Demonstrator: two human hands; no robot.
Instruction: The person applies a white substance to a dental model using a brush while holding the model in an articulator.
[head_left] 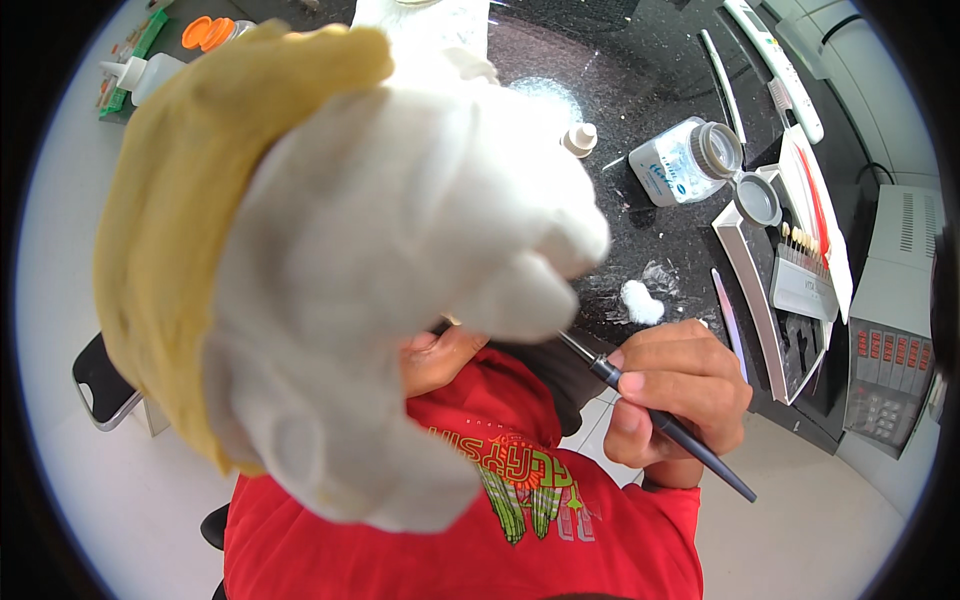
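Plaster cast (400, 220), chalky white with rounded lumps and a curved yellow base (165, 230), is looming blurred left of the right hand (690, 395), which is pinching a slim, smooth, dark-handled tool (712, 460) pointing towards it; the left hand (440, 358) is lying mostly hidden behind the cast, so its grip cannot be told.

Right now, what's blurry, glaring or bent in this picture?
Head view: the white-and-yellow cast is out of focus, its upper part washed out; same head view, the right hand and dark-handled tool look sharper, glare whitens a patch of black counter, and the white case bows with the fisheye distortion.
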